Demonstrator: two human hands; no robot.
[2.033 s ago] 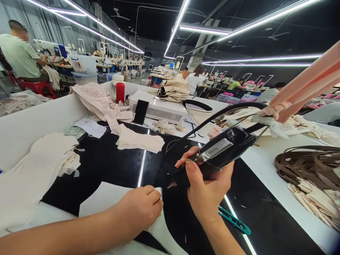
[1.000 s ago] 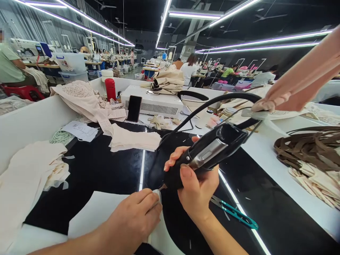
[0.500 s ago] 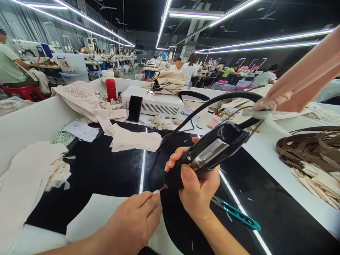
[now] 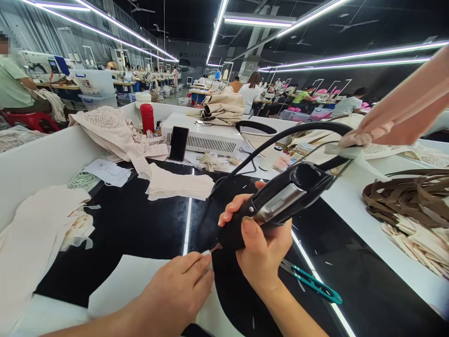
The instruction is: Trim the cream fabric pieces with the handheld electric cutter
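**Tool tip at fabric edge; trimming under way**

We find the right hand (image 4: 261, 250) closed around a black corded tool (image 4: 277, 201), its tip touching the white fabric piece's (image 4: 129, 281) edge. The left hand (image 4: 175, 292) lies flat, fingers together, pinning that piece to the table (image 4: 147, 220). Teal snips (image 4: 310, 282) lie nearby, untouched. We judge the edge work begun, most remaining.

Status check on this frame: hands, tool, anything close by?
Right hand gripping black corded tool, tip at the white fabric piece. Left hand pressing that fabric flat. Teal snips lying right of the wrist, apart.
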